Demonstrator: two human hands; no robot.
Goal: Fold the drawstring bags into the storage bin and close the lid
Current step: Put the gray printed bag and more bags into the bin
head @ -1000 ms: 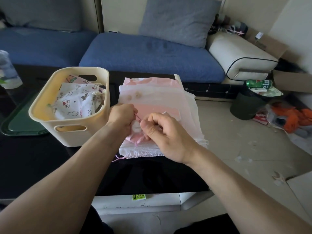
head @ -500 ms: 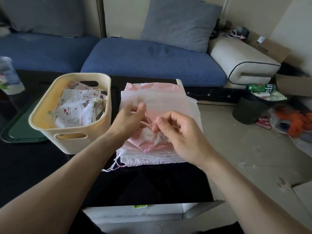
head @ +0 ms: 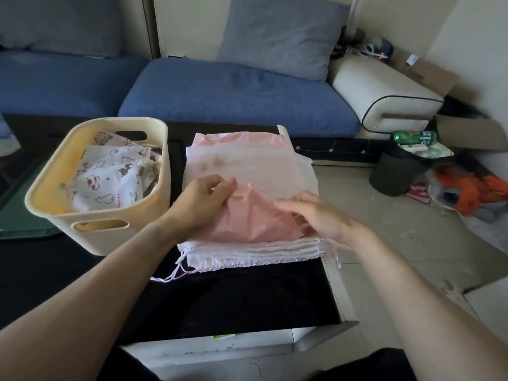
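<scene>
At frame centre the left hand [head: 203, 195] pinches the top edge of a pink bag [head: 247, 218], while the right hand [head: 319, 218] lies flat on it, fingers straight. It tops a stack of bags [head: 247, 160] on the black bench [head: 233, 298]. Left of centre stands the cream bin [head: 104, 235], holding printed bags [head: 110, 180].
</scene>
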